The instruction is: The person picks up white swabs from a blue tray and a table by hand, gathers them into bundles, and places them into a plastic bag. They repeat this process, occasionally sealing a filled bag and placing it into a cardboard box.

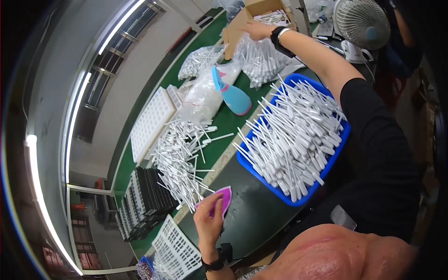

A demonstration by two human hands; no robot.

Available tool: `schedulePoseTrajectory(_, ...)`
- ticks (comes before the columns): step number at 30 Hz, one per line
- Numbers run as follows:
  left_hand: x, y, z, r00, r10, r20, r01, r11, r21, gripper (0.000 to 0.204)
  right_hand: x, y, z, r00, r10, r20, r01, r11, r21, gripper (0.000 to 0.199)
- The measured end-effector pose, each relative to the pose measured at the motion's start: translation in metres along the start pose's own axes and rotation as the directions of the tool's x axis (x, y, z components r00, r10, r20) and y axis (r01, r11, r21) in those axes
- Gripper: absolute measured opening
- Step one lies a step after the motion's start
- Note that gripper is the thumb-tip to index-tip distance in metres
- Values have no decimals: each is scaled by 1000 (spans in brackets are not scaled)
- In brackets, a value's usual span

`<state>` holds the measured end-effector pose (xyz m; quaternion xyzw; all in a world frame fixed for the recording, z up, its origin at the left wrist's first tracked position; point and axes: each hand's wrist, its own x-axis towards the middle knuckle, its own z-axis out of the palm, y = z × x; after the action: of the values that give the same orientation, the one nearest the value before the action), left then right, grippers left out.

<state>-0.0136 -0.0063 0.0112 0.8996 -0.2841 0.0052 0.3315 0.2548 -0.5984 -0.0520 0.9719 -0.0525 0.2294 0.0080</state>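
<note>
The setting is a factory packing or assembly line, not a home or office. A long green-surfaced workbench [242,219] runs the length of the room beneath continuous fluorescent strip lights [74,121]. Bulk stock indicates batch work: a blue bin [337,148] heaped with white plastic pipettes [294,135], a loose pile of the same parts [182,158], sealed clear bags [261,60] of them, white moulded trays [151,122], stacked black trays [144,200] and an open cardboard carton [238,23]. A small desk fan [361,23] stands at the station.
</note>
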Motion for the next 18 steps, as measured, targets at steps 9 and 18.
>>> schedulePoseTrajectory(9, 166, 66, 50, 895, 442, 67, -431, 893, -131, 12, 0, 42, -87, 930, -299, -213, 292, 954, -64, 11)
schedulePoseTrajectory(18, 338, 134, 157, 495, 817, -296, -840, 537, 81, 40, -120, -18, -194, 736, -601, -312, 579, 797, -170, 16)
